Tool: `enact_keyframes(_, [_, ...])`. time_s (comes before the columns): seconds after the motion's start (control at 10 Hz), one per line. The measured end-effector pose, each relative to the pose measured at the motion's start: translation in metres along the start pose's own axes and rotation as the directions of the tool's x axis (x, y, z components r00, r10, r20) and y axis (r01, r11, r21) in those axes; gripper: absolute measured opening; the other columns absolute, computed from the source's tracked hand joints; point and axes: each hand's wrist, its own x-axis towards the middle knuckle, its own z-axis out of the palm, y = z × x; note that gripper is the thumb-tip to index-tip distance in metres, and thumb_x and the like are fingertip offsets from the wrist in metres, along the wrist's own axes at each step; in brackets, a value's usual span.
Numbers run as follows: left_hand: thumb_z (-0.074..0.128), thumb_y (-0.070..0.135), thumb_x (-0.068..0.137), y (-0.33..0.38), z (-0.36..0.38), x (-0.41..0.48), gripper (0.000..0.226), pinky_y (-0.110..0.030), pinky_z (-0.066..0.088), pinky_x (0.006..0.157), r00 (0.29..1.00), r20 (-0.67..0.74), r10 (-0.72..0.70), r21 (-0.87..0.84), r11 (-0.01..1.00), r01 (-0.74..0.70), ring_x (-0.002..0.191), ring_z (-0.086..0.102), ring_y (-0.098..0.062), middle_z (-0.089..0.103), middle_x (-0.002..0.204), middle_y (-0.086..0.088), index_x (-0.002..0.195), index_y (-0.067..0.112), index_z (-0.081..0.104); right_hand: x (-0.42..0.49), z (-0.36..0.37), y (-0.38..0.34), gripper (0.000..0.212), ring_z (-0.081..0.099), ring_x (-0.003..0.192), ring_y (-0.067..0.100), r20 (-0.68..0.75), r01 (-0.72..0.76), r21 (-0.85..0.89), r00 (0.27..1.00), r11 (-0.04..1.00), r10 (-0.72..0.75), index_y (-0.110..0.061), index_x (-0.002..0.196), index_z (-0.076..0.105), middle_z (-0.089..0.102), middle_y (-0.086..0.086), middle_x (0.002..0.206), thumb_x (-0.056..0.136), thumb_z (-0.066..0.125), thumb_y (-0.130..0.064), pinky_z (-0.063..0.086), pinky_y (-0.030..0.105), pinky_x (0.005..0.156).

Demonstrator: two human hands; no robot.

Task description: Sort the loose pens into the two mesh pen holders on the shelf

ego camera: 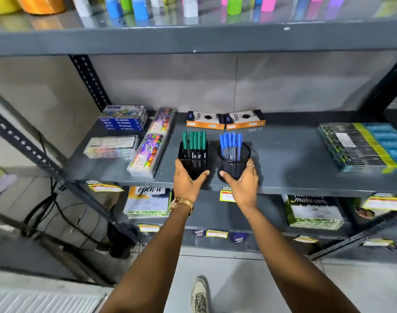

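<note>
Looks essentially finished, judging by layout. No loose pens visible anywhere on the shelf (283, 154). Two mesh holders side by side, near the front edge, close but apart. Square holder (194, 166) on the left, filled with green-capped pens (195, 142), roughly seven, caps overlapping so count approximate. Round holder (233, 161) on the right, filled with blue-capped pens (231, 143), roughly seven or eight, bunched, hard to split. Colours fully separated, none mixed.

Left hand (188, 181) wrapped around the square holder's lower front, thumb across its base, gripping. Right hand (242, 184) cupped around the round holder, thumb in front, fingers behind, gripping too. Both holders upright, apparently resting on the shelf, though lift-off can't be ruled out.

Remaining, as a guess: only nudging holders into final position and letting go.

Other counts: two orange-and-black boxes (224, 120) behind the holders, touching end to end.
</note>
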Motion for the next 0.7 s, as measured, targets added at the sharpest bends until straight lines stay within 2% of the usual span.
enact_keyframes(0.2, [0.084, 0.036, 0.07, 0.001, -0.001, 0.001, 0.082, -0.043, 0.051, 0.091, 1.0, -0.011, 0.018, 0.036, 0.999, -0.018, 0.111, 0.058, -0.033, 0.06, 0.122, -0.018, 0.127, 0.003, 0.036, -0.001, 0.0, -0.004, 0.084, 0.045, 0.127, 0.033, 0.015, -0.011, -0.032, 1.0, 0.999, 0.012, -0.006, 0.141, 0.031, 0.052, 0.016, 0.134, 0.075, 0.078, -0.028, 0.041, 0.041, 0.103])
enact_keyframes(0.3, [0.083, 0.039, 0.07, -0.003, -0.001, 0.0, 0.078, -0.044, 0.053, 0.086, 0.999, -0.022, 0.025, 0.038, 0.999, -0.024, 0.108, 0.06, -0.032, 0.061, 0.12, -0.016, 0.124, 0.006, 0.038, -0.001, 0.002, -0.003, 0.083, 0.045, 0.126, 0.035, 0.019, -0.026, -0.04, 0.999, 0.999, 0.026, -0.007, 0.141, 0.031, 0.052, 0.017, 0.133, 0.076, 0.078, -0.028, 0.04, 0.044, 0.104])
enact_keyframes(0.5, [0.083, 0.039, 0.07, -0.007, -0.002, 0.002, 0.081, -0.048, 0.052, 0.087, 1.0, 0.004, 0.019, 0.06, 0.998, -0.019, 0.11, 0.059, -0.035, 0.061, 0.122, -0.018, 0.126, 0.003, 0.037, 0.0, 0.003, -0.002, 0.082, 0.048, 0.125, 0.033, 0.01, -0.039, -0.04, 0.999, 0.998, 0.039, -0.007, 0.14, 0.032, 0.053, 0.016, 0.132, 0.075, 0.079, -0.026, 0.042, 0.042, 0.104])
enact_keyframes(0.6, [0.085, 0.032, 0.069, -0.002, -0.009, -0.005, 0.084, -0.046, 0.05, 0.095, 0.999, 0.022, 0.026, 0.031, 0.999, -0.027, 0.114, 0.058, -0.034, 0.059, 0.125, -0.017, 0.13, 0.004, 0.035, -0.006, -0.001, -0.009, 0.09, 0.044, 0.129, 0.031, 0.024, -0.028, -0.038, 0.999, 0.999, 0.029, -0.006, 0.144, 0.029, 0.049, 0.016, 0.136, 0.073, 0.081, -0.024, 0.039, 0.04, 0.108])
enact_keyframes(0.7, [0.086, 0.025, 0.068, -0.002, -0.01, -0.004, 0.11, -0.045, 0.04, 0.108, 0.998, 0.054, 0.036, -0.044, 0.998, -0.034, 0.13, 0.048, -0.033, 0.048, 0.142, -0.02, 0.149, 0.008, 0.013, -0.008, -0.005, -0.014, 0.116, 0.026, 0.141, 0.032, -0.01, -0.016, -0.049, 1.0, 0.999, 0.016, -0.008, 0.151, 0.012, 0.032, 0.016, 0.151, 0.065, 0.086, -0.033, 0.028, 0.045, 0.115])
